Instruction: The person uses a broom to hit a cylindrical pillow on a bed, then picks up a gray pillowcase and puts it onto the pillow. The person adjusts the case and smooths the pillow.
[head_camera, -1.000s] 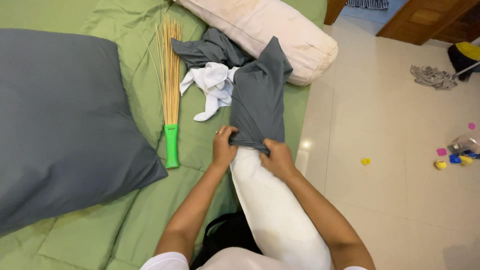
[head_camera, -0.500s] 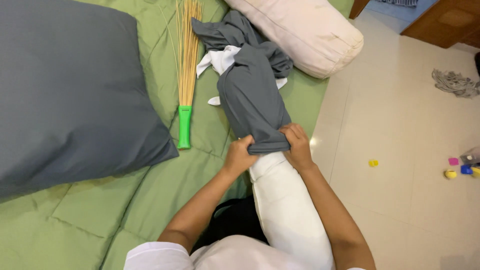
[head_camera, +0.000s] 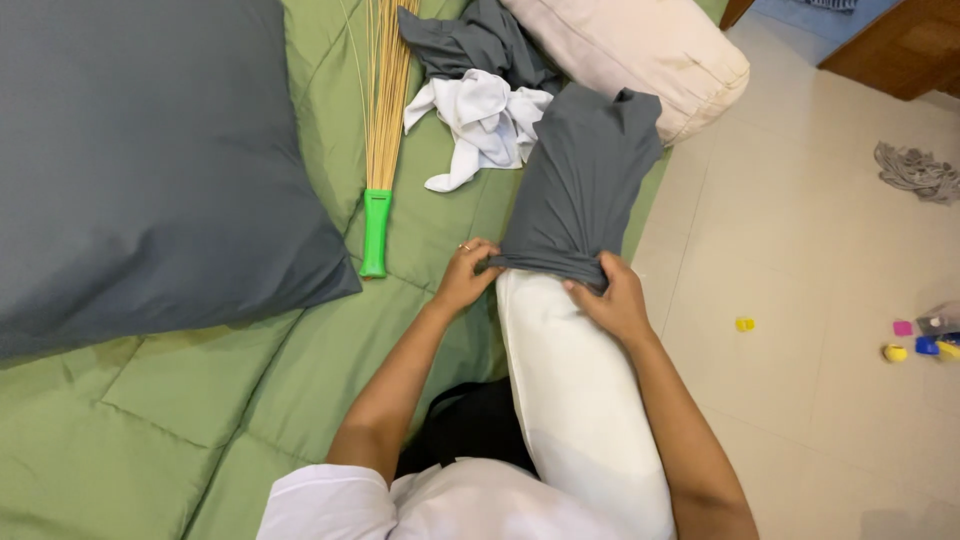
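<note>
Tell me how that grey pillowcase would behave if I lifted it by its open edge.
The grey pillowcase looks thin and floppy: it bunches into folds where the left hand and right hand grip it. It probably weighs little by itself, but with the white bolster partly inside, the empty end would likely droop.

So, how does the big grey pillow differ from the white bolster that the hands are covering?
The grey pillow is square and flat, and its cover is fully on. The white bolster is long and round, and its far end alone sits inside a grey cover. No hand touches the pillow; the left hand and right hand grip the bolster's cover. Both lie on the green quilt.
</note>
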